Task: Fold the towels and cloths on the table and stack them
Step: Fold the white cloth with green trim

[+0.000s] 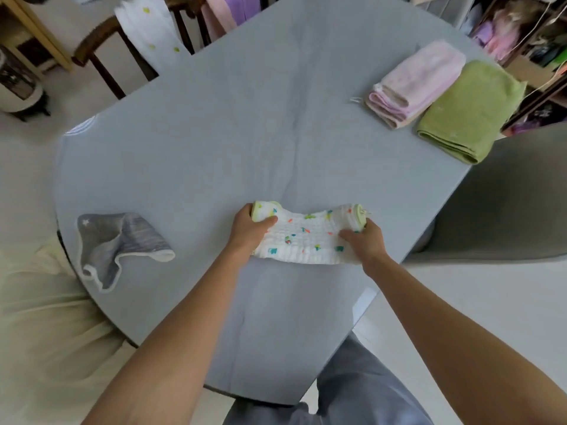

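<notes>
White crinkled cloth [306, 237] with coloured specks is lying stretched across the lower middle of the frame, on the grey table [214, 133]. Both forearms are reaching up from the bottom edge. The left hand [250, 230] is pinching the cloth's left end, thumb curled over the top. The right hand [365, 240] is gripping the right end, fingers curled round it. A grey cloth [119, 243] is lying unfolded at left; a pink folded stack [414, 84] and a green folded towel [469, 111] are sitting side by side at upper right.

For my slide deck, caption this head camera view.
Both hands grip a white confetti-print muslin cloth over the grey table.
</notes>
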Tool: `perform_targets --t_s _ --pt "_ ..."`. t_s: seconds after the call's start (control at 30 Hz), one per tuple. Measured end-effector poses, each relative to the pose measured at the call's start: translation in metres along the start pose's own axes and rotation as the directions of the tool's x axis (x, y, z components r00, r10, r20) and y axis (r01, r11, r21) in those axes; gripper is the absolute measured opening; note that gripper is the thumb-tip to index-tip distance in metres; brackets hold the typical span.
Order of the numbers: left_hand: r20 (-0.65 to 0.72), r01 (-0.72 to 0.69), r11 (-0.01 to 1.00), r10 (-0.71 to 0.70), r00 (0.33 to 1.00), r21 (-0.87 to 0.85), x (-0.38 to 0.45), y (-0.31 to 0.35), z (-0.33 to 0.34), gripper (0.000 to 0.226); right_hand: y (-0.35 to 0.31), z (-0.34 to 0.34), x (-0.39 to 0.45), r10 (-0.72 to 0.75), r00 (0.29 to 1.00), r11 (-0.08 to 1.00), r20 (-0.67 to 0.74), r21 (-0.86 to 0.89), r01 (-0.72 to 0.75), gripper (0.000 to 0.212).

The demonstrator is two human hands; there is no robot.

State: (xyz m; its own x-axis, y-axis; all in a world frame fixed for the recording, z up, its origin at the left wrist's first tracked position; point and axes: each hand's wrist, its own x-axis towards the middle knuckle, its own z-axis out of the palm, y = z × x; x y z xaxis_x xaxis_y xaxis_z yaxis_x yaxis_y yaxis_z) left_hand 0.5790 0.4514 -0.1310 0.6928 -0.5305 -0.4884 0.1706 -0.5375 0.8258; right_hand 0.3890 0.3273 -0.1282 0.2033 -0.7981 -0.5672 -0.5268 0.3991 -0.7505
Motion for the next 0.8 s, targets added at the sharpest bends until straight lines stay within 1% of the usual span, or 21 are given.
perform_targets --t_s 0.07,0.13,0.23,0.3,0.37,0.43,0.53,0.6,0.67,0.73,0.8 --pt "-0.071 -0.040 0.998 0.036 0.997 -0.054 -0.002 0.012 0.003 0.025 -0.013 -0.010 0.006 -0.060 0.998 0.997 0.005 0.054 0.060 0.015" --pt "-0.155 -0.081 0.995 0.072 0.985 -0.053 0.000 0.028 0.011 0.020 -0.026 -0.022 0.022 -0.106 0.994 0.991 -0.005 0.085 0.106 0.022" --pt "-0.230 -0.125 0.989 0.105 0.968 -0.073 0.006 0.054 0.036 0.024 -0.043 -0.048 0.056 -0.193 0.979 0.979 -0.061 0.055 0.196 0.033" --pt "-0.297 -0.143 0.987 0.116 0.948 -0.073 0.009 0.074 0.068 0.024 -0.052 -0.074 0.079 -0.255 0.963 0.967 -0.081 0.007 0.257 0.038" --pt "-0.349 -0.159 0.985 0.127 0.928 -0.067 0.013 0.098 0.102 0.021 -0.063 -0.100 0.101 -0.295 0.951 0.954 -0.093 -0.081 0.288 0.040" --pt "-0.401 -0.179 0.982 0.138 0.906 -0.067 0.017 0.131 0.151 0.017 -0.082 -0.143 0.134 -0.363 0.928 0.920 -0.081 -0.187 0.343 0.044" --pt "-0.419 -0.196 0.980 0.195 0.887 0.040 0.023 0.169 0.202 0.017 -0.109 -0.191 0.171 -0.465 0.878 0.850 -0.114 -0.337 0.406 0.037" --pt "-0.406 -0.210 0.976 0.218 0.888 0.063 0.027 0.186 0.227 0.018 -0.124 -0.217 0.188 -0.492 0.863 0.820 -0.119 -0.397 0.413 0.035" --pt "-0.390 -0.235 0.970 0.241 0.889 0.063 0.038 0.204 0.248 0.029 -0.146 -0.235 0.209 -0.523 0.845 0.778 -0.109 -0.465 0.422 0.037" --pt "-0.372 -0.232 0.968 0.251 0.894 0.096 0.053 0.216 0.262 0.037 -0.165 -0.244 0.226 -0.567 0.819 0.708 -0.092 -0.562 0.427 0.037" --pt "-0.359 -0.236 0.963 0.267 0.895 0.126 0.068 0.222 0.275 0.030 -0.180 -0.249 0.244 -0.615 0.788 0.601 -0.042 -0.672 0.433 0.035"
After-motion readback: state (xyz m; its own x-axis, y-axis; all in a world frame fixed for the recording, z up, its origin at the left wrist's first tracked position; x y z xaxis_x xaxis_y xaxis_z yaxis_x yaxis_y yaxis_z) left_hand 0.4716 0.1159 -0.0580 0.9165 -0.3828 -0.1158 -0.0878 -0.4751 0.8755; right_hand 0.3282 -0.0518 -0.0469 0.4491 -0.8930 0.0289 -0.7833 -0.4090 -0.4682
